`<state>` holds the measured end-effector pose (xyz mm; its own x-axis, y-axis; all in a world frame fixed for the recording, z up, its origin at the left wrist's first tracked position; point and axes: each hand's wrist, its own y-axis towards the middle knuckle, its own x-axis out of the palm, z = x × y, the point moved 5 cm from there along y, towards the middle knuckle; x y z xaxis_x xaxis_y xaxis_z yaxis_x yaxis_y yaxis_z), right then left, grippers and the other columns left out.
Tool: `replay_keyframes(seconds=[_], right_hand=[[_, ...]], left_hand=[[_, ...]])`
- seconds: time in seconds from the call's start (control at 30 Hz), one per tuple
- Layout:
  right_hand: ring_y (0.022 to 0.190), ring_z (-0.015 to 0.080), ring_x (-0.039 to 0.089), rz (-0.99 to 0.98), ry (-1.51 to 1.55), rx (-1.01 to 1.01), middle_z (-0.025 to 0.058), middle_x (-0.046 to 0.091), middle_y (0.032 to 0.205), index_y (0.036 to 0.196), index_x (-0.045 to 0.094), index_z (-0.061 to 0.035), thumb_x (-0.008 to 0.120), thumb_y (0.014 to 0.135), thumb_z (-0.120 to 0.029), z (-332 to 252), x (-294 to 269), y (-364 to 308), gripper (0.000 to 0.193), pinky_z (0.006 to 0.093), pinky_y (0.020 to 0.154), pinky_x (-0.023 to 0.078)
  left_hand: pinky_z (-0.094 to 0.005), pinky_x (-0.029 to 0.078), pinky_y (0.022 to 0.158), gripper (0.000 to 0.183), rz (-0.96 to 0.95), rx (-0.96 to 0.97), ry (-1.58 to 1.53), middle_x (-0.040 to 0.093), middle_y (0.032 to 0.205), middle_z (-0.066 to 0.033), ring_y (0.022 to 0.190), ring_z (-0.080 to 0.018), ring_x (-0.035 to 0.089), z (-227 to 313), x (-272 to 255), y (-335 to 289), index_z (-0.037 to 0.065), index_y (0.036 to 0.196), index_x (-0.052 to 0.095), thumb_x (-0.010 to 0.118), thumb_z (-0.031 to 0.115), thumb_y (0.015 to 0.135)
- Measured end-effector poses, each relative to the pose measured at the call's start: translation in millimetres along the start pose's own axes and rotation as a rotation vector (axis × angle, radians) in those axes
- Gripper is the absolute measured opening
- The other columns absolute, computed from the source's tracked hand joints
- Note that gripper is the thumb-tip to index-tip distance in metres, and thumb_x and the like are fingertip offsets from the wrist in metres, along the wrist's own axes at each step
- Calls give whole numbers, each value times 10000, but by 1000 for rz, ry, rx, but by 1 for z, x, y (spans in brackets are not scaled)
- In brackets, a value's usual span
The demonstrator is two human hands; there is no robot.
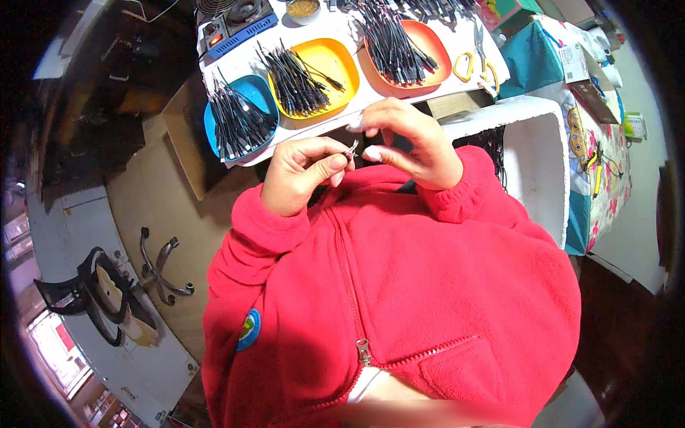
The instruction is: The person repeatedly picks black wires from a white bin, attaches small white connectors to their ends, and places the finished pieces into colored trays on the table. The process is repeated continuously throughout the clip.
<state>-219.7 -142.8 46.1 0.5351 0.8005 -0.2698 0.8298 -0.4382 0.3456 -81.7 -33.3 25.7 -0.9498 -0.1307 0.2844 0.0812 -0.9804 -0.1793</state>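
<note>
My left hand (pixel 305 171) is closed in a pinch, thumb against forefinger, at the front edge of the table. A small bunch of thin, silvery wire ends (pixel 352 148) sticks out past its fingertips; the rest is hidden in the fingers. Just to the right, my right hand (pixel 417 143) has its thumb and fingers apart, its fingertips close to the wire ends, with nothing visible between them. Beyond the hands stand a blue tray (pixel 270 96), a yellow tray (pixel 335 60) and an orange-red tray (pixel 435 50), each with many short black cables (pixel 300 89).
Yellow-handled scissors (pixel 465 65) lie right of the trays. A blue device (pixel 242 32) and a small bowl (pixel 303 10) stand at the back left. A white foam box (pixel 535 118) is at my right, near a flowered cloth (pixel 606 157). A chair (pixel 100 292) lies lower left.
</note>
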Motion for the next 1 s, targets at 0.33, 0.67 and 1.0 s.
replay_keyframes(seconds=[0.33,0.67,1.0], right_hand=[[784,286,576,3,-134,-185,109,563,865,880,565,-21,676,746,2,-19,4,2,175,338,677,475],[911,305,603,219,-417,-125,126,611,970,939,609,-20,690,729,-4,-7,-20,-6,226,359,792,494],[861,268,618,109,-430,-567,114,624,984,1011,641,-19,693,702,-75,-35,-3,-4,318,368,751,509]], left_hand=[[-179,412,568,116,21,37,-178,619,792,-49,634,-72,537,-9,6,-2,-27,968,632,624,57,888],[-226,408,571,165,-28,115,-497,639,879,-99,632,-113,519,-16,7,-9,-26,1003,631,641,65,866],[-223,353,493,160,-76,-70,-696,553,727,-15,559,-74,465,-29,20,-7,10,1003,601,621,130,898]])
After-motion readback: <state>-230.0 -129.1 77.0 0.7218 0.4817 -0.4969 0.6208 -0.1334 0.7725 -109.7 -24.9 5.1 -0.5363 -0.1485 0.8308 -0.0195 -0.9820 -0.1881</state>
